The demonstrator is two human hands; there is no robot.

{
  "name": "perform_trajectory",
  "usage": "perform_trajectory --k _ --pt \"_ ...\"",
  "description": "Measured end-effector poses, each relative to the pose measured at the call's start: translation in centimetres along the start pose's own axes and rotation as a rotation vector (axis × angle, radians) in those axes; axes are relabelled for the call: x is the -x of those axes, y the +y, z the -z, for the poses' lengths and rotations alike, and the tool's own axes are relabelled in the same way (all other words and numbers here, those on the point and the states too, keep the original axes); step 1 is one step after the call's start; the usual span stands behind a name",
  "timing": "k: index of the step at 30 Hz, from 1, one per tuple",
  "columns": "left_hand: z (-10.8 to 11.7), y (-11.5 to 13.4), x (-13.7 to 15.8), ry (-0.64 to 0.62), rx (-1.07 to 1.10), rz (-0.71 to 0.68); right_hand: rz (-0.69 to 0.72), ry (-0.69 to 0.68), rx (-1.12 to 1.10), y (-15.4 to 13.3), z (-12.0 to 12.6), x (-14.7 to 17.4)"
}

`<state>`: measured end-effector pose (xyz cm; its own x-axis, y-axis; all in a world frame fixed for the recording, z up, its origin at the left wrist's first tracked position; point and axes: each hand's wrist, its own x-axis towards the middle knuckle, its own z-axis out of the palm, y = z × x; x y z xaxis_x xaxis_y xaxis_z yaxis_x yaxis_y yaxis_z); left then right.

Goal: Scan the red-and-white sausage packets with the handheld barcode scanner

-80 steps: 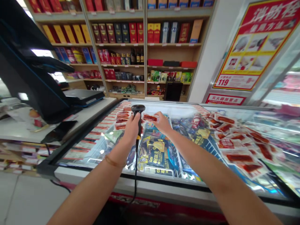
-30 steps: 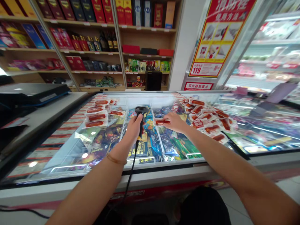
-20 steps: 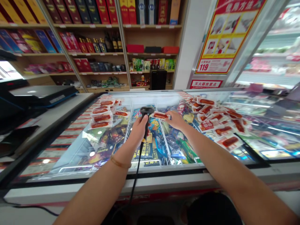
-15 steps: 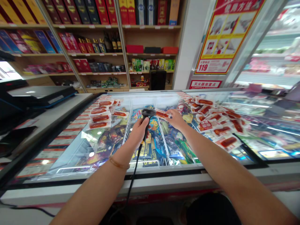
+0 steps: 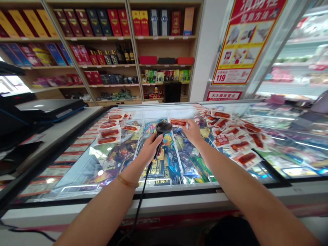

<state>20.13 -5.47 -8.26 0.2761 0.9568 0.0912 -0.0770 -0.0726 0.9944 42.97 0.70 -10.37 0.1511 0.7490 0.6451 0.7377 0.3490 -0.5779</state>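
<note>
Well inside the front edge of the chest freezer (image 5: 179, 201), the left hand (image 5: 150, 148) grips one barcode scanner (image 5: 164, 127); the right hand (image 5: 193, 131) pinches one sausage packet (image 5: 177, 122) just beyond it, between two well-spaced packet clusters (image 5: 109, 132) (image 5: 233, 131).

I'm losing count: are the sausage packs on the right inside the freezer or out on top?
Out: the sausage packs lie on the glass lid, one covering part of its black edge.

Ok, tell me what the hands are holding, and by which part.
The left hand grips a black scanner by its handle, below the head; the right hand pinches a packaged sausage by its right end.
</note>
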Motion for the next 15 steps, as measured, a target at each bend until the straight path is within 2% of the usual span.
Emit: perform_trajectory --k 7,15 --pt "-0.1 0.0 0.2 -0.006 0.009 -0.040 0.030 0.076 -0.049 -1.3 0.6 0.2" --pt "0.0 0.1 0.2 -0.026 -0.003 -0.041 0.014 0.091 -0.030 -1.5 0.5 0.2"
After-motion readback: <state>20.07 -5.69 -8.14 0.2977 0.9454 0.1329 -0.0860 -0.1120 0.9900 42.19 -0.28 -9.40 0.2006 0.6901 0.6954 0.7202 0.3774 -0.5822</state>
